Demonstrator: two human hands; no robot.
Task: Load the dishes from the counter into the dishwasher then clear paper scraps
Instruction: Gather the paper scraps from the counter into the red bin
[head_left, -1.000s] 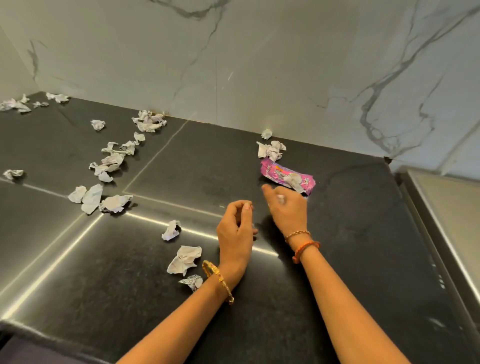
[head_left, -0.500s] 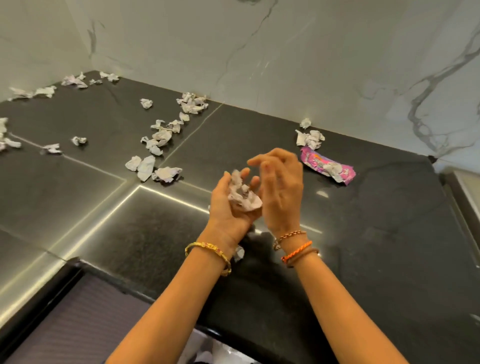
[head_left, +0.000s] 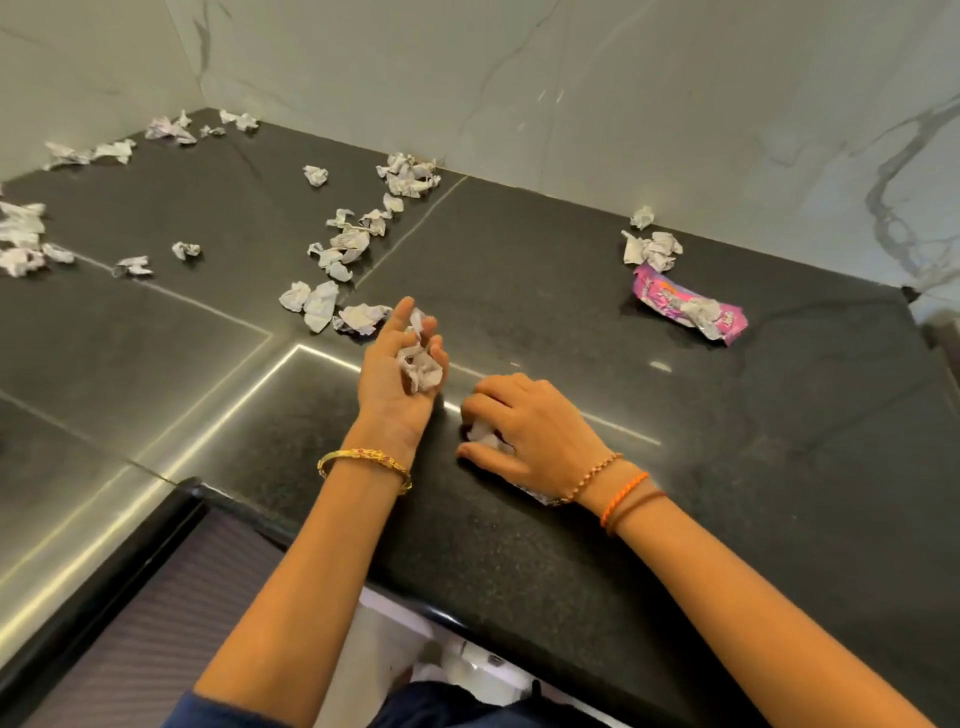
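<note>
left hand (head_left: 397, 371): palm up above the desk (head_left: 571, 322), fingers loosely curled around crumpled paper scraps (head_left: 420, 364).
right hand (head_left: 524, 434): palm down on the desk, fingers curled over a white scrap (head_left: 480, 434).
other scraps (head_left: 332, 260): scattered over the left side.
pink wrapper (head_left: 688, 306): near the wall.

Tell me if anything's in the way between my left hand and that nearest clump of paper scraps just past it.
Nothing visible blocks it. The left hand, already holding crumpled paper, is just short of the nearest scraps, with only bare counter between. The right hand is off to the side, curled around another scrap.
</note>
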